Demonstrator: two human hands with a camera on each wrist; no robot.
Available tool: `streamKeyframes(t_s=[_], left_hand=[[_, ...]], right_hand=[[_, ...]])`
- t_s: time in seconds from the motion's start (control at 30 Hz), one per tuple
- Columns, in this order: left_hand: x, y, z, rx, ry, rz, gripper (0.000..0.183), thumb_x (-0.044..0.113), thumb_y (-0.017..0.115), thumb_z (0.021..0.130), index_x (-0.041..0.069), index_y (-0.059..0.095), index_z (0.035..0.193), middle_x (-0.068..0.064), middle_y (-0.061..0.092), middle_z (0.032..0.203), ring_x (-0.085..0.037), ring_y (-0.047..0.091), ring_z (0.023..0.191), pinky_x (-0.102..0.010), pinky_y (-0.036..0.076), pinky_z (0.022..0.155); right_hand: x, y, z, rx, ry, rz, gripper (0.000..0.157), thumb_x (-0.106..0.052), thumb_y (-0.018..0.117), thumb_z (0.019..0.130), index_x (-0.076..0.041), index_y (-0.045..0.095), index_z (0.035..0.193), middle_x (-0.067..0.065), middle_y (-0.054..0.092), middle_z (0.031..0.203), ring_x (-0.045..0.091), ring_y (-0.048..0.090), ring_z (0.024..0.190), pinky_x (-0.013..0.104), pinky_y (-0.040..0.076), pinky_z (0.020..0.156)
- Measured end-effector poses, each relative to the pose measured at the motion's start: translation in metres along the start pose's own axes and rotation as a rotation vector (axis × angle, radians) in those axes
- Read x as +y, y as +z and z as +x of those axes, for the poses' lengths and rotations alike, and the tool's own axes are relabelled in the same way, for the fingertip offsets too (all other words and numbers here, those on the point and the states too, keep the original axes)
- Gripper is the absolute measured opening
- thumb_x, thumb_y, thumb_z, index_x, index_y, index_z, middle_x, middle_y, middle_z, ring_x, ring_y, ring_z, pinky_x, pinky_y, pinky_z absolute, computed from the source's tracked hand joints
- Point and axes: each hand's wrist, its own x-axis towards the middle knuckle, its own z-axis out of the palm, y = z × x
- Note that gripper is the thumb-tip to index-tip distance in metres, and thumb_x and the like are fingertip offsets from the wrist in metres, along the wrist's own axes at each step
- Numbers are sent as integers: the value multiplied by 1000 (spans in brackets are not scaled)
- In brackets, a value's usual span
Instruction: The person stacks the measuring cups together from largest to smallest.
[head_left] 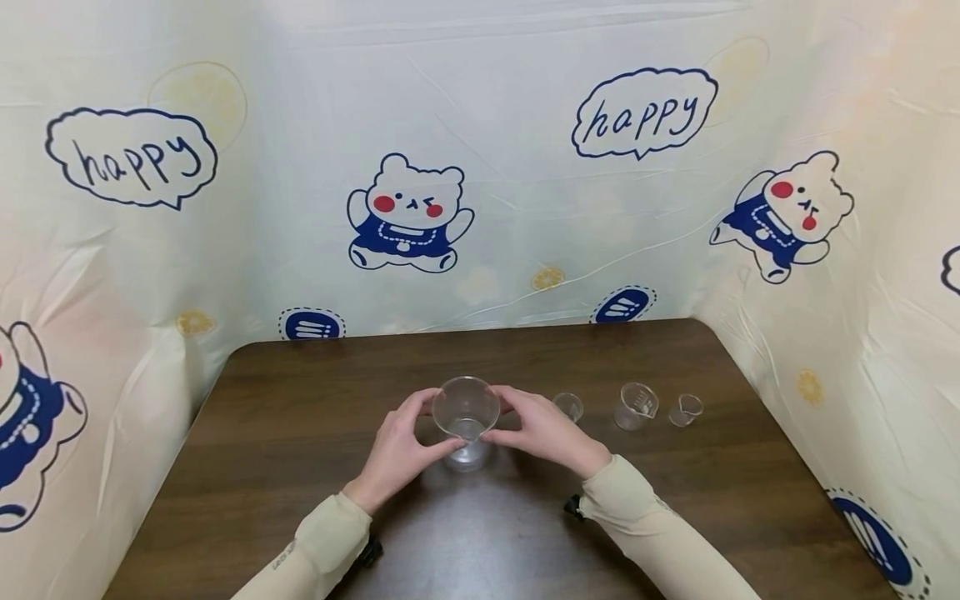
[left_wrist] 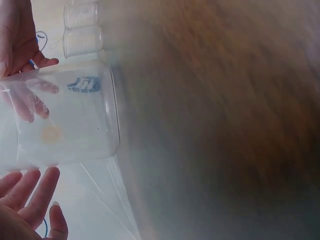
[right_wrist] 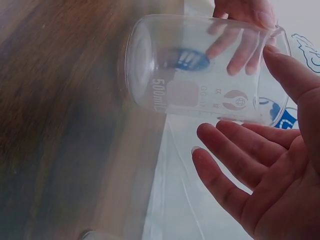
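Both hands hold a large clear glass beaker [head_left: 467, 412], upright near the middle of the table, one hand at each side of its upper part. My left hand [head_left: 397, 448] grips the left side, thumb at the front near the rim and fingers behind. On the opposite side, my right hand [head_left: 546, 429] grips it the same way. White print reading 500ml shows on the beaker [right_wrist: 200, 75] in the right wrist view. In the left wrist view its base edge is close to the table surface. The beaker looks empty.
Right of the hands, a medium beaker [head_left: 636, 407] and a small beaker [head_left: 686, 410] stand on the brown wooden table [head_left: 315, 400]. Another small glass vessel [head_left: 570, 406] is partly hidden behind my right hand. A printed cloth [head_left: 517, 225] hangs around the table.
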Motion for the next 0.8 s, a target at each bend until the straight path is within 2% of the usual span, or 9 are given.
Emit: streamKeyframes(t_s=[0.1, 0.23, 0.43, 0.63, 0.8], left_hand=[[2, 2, -1, 2, 0, 6, 79, 58, 75, 66, 17, 50, 129, 0, 62, 112, -17, 60, 100, -48, 36, 87], [3, 4, -1, 4, 0, 13, 78, 59, 75, 66, 18, 49, 128, 0, 62, 112, -18, 60, 100, -47, 35, 86], [3, 6, -3, 8, -15, 20, 78, 60, 74, 66, 20, 49, 128, 3, 61, 112, -14, 58, 101, -46, 34, 87], [4, 7, -4, 6, -36, 8, 77, 61, 74, 65, 21, 50, 126, 8, 60, 110, -5, 56, 99, -46, 36, 88], [2, 6, -2, -39, -50, -3, 79, 62, 73, 66, 21, 47, 127, 10, 56, 112, -6, 55, 101, -46, 38, 88]], right_hand=[[1, -1, -2, -11, 4, 9, 69, -56, 65, 79, -16, 49, 132, -1, 60, 121, 10, 60, 103, 39, 50, 86], [2, -3, -5, -18, 12, -1, 69, -57, 64, 79, -17, 49, 133, -4, 59, 121, 6, 59, 103, 32, 50, 84], [4, -3, -5, -21, 8, 3, 66, -53, 66, 80, -19, 48, 133, -8, 58, 121, 4, 58, 103, 26, 49, 83], [6, -1, -6, -27, 1, 27, 67, -55, 65, 80, -18, 48, 134, -7, 58, 122, 5, 58, 103, 27, 50, 84], [7, 0, -7, -26, 10, 62, 70, -56, 65, 79, -16, 48, 134, -4, 58, 123, 8, 59, 104, 36, 51, 84]])
